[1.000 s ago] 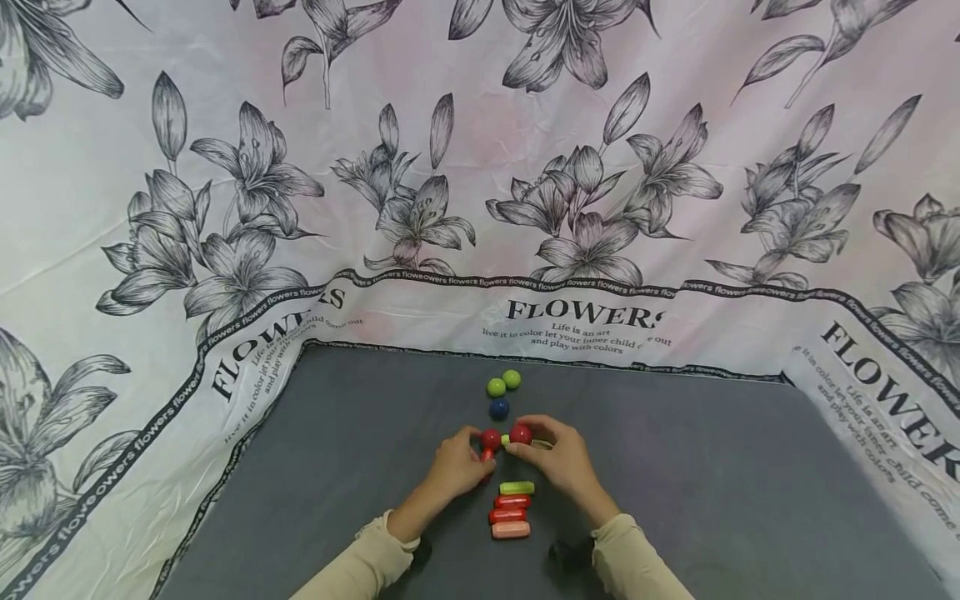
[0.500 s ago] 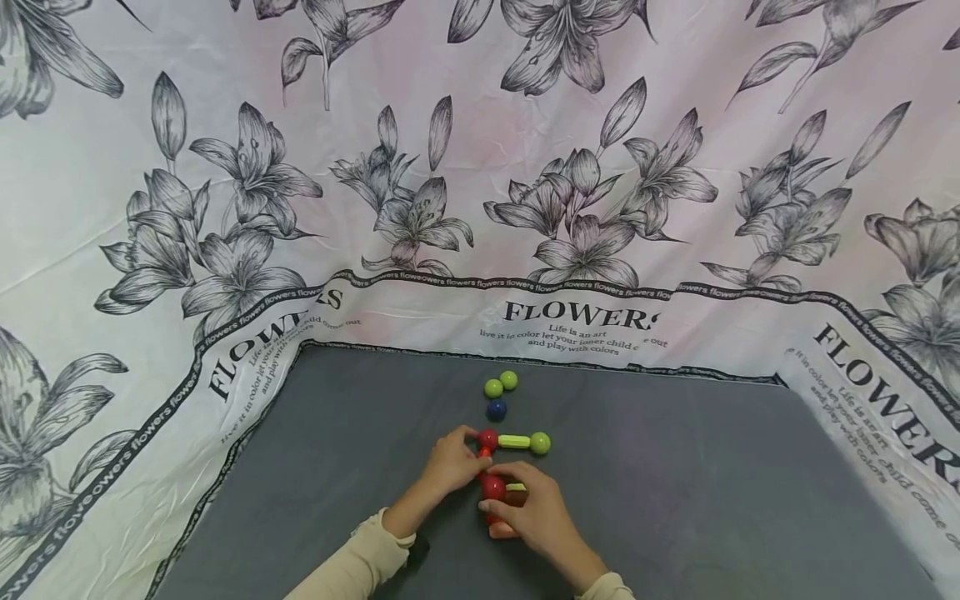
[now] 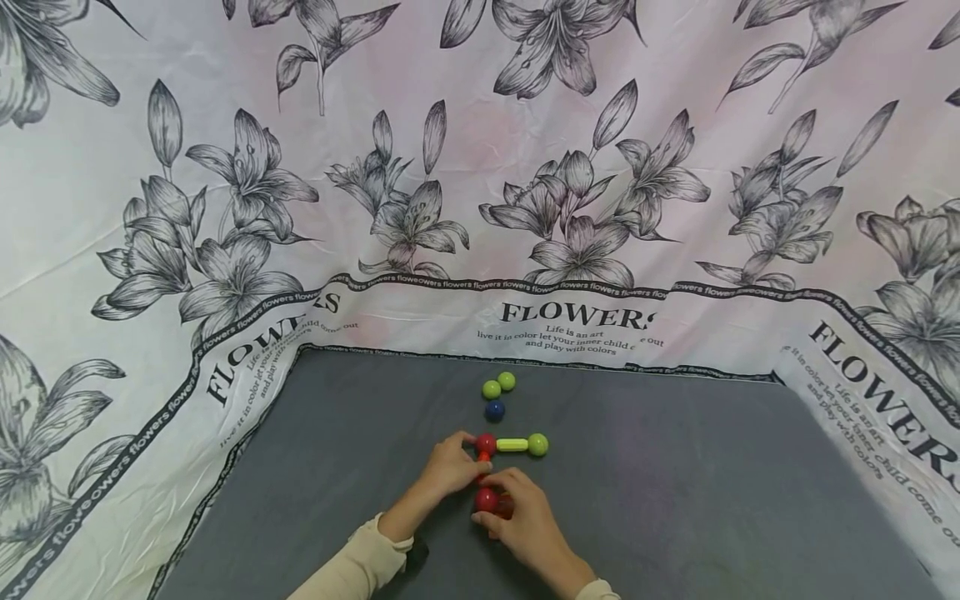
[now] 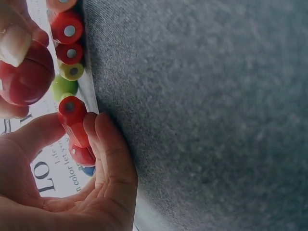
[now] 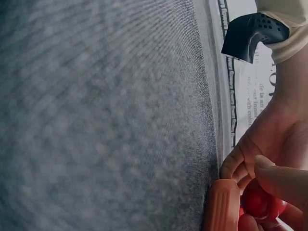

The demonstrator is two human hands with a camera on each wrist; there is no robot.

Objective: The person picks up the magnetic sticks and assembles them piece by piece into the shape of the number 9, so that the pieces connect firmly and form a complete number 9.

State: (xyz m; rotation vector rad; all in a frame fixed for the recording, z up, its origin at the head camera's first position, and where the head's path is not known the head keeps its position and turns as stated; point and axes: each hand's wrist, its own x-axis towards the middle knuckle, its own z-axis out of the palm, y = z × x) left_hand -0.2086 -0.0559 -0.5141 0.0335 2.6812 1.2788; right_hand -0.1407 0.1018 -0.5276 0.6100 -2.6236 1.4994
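My left hand pinches a short red rod between thumb and fingers; a grey metal disc shows in the rod's near end. The rod's far end meets a red ball, from which a yellow-green rod runs right to a green ball. Nearer the person, my right hand holds a second red ball in thumb and fingertips. That ball is apart from the rod's open end in the left wrist view. A salmon-coloured rod lies close to the right hand.
Beyond the joined pieces are a dark blue ball and two green balls. Red rods and a yellow-green rod lie in a row, mostly hidden by the right hand in the head view. A flower-printed cloth borders the grey table.
The right hand has brought its red ball toward the person, from beside the joined pieces to below the red rod, uncovering the yellow-green rod and green ball. The left hand has stayed nearly in place.
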